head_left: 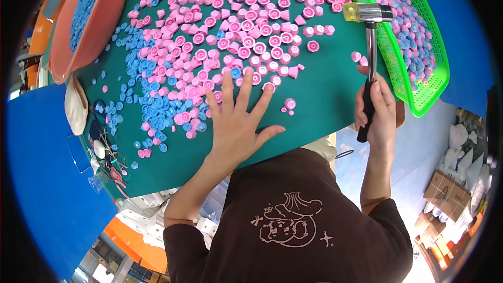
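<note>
My left hand point(234, 126) lies palm down with fingers spread at the near edge of a heap of small pink plastic caps point(243, 36). Its fingertips touch or overlap a few of them. In my right hand point(378, 107) is a mallet point(371, 47), held upright by its black grip near the table's right side. The mallet has a shiny metal head with one yellowish face and one black face. Flat blue plastic pieces point(157, 107) lie mixed with the pink caps to the left of my left hand.
A green basket point(414, 97) of mixed pink and blue pieces stands right of the green table point(325, 94). At the far left, a salmon basin point(112, 21) holds blue pieces. A beige pouch point(76, 106), cords and a clear cup point(97, 183) sit along the left edge.
</note>
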Available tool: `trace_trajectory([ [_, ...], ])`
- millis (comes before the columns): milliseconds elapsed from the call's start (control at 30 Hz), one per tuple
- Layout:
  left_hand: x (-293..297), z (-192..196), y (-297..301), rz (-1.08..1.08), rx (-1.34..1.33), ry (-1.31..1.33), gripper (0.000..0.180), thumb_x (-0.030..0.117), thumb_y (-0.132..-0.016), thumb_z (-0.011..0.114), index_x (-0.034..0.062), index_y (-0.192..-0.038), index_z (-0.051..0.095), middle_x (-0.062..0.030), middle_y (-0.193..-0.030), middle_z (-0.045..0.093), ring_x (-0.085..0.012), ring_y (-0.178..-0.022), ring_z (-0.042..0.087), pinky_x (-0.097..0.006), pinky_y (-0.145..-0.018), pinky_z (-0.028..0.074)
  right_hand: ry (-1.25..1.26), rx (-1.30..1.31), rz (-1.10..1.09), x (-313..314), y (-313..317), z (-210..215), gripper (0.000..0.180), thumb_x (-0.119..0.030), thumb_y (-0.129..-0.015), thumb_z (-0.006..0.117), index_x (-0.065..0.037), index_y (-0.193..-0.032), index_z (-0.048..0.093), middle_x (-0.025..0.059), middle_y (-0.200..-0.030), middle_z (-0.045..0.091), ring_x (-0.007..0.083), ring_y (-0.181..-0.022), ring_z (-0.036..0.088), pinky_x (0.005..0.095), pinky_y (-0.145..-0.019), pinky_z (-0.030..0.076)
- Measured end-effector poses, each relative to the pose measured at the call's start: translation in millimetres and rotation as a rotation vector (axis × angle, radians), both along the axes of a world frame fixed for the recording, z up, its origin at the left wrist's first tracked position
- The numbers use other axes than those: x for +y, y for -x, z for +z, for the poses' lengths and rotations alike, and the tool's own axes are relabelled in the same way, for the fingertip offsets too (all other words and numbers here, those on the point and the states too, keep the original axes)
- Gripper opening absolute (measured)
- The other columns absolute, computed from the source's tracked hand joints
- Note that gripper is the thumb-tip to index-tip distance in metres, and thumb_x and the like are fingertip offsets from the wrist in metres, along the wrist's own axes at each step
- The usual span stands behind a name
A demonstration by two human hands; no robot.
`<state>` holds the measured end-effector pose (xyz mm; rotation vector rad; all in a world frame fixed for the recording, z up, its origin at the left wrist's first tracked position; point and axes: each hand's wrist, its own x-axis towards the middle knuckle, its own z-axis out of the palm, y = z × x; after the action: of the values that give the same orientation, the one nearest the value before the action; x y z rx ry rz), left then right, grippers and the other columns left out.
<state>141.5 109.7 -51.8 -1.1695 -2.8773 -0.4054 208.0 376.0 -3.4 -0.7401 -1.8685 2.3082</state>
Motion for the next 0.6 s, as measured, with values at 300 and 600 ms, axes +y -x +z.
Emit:
trace_trajectory([
  [300,46.3,4.8,16.8,-0.096,0.030,-0.068,0.076,0.066,-0.078,0.060,0.0188,-0.138,0.052,-0.0169,-0.154,0.030,-0.0473,-0.142,0.018,-0.072,-0.105,0.013,-0.106,0.032,0.026,-2.4,-2.0,-8.1,0.045,-0.032,-0.102,0.048,0.000,-0.134,0.049,0.0007,-0.064,0.049,0.0031,-0.043,0.038,0.0182,-0.040,0.029],
  [600,35.6,0.3,16.9,-0.017,-0.046,-0.048,0.073,0.061,-0.081,0.062,0.0189,-0.140,0.049,-0.0164,-0.156,0.025,-0.0483,-0.144,0.012,-0.072,-0.106,0.011,-0.059,0.017,0.056,-8.1,2.3,-14.1,0.041,-0.029,-0.101,0.051,0.000,-0.131,0.054,-0.0004,-0.062,0.049,0.0033,-0.046,0.039,0.0186,-0.044,0.028],
])
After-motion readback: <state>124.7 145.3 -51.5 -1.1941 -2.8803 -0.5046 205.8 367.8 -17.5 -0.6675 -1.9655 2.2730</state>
